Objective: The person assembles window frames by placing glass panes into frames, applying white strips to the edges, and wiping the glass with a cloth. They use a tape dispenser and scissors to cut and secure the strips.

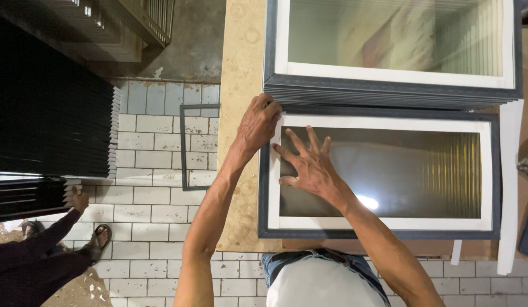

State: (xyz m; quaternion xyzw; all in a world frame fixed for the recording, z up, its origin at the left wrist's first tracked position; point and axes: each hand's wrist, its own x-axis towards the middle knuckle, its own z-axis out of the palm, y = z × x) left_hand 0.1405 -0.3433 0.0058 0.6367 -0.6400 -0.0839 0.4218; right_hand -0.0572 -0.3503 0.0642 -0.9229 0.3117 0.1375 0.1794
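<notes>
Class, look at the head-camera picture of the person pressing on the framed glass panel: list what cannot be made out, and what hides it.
1. Left hand fingertips: curled at the corner of the framed glass panel; grip unclear.
2. Surface under the panel: ribbed glass blurs it, glare too.
3. Stack of framed panels: cut by the top edge; count unclear.
4. Co-worker: cut by the left edge.
5. Right hand: palm hidden, flat on glass.

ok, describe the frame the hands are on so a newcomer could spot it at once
Start at the tan worktable. Nearest the person lies a single dark grey frame with a white inner border and ribbed glass. The right hand lies flat on the glass and the left hand pinches its top left corner. Unlike the stack of similar frames behind it, it lies alone.
</notes>
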